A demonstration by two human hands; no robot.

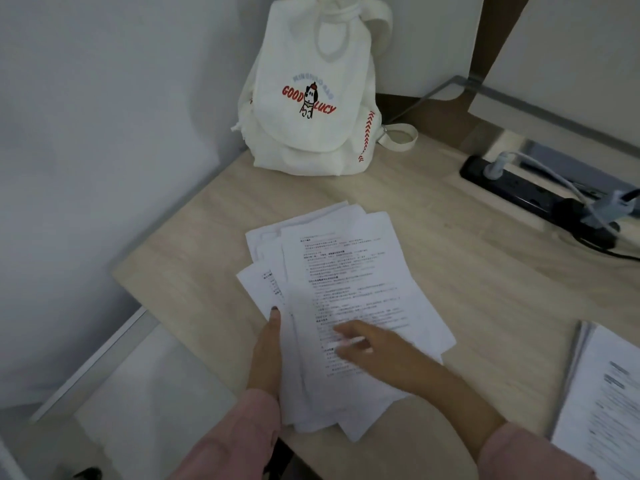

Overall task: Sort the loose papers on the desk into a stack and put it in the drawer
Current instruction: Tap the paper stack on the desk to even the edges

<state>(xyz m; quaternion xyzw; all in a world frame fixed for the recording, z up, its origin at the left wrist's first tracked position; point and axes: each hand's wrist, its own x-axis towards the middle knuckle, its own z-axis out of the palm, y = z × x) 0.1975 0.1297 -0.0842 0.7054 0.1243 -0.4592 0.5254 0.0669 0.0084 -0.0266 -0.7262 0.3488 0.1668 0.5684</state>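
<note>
Near left edge of bench (pixel 467 299): papers (pixel 346 271) in skewed fan, white, printed side up, edges unaligned, near corners overhanging.
Left hand (pixel 266 358) pinches pile's left side, thumb on top, likely anchoring it.
Right hand (pixel 367 344), blurred, flat on top sheet, likely squaring sheets.

The right hand (pixel 360 344) is blurred; a second paper pile (pixel 602 393) runs off-frame.
</note>
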